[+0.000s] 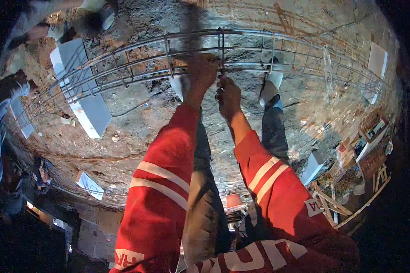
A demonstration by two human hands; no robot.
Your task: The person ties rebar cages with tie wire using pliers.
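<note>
A long rebar cage of thin steel bars with stirrups spans the view from left to right. At its middle a dark upright stirrup crosses the bars. My left hand is closed at the bars, its fingertips against this stirrup. Just below, beside the lowest bar, my right hand is closed with its fingers curled in a pinch. Whatever lies between those right fingers is too small to make out.
White blocks stand under and beside the cage at left, with another pale block at far right. Scrap wood lies at lower right. Another person's sleeve shows at far left. My shoe rests on rough ground.
</note>
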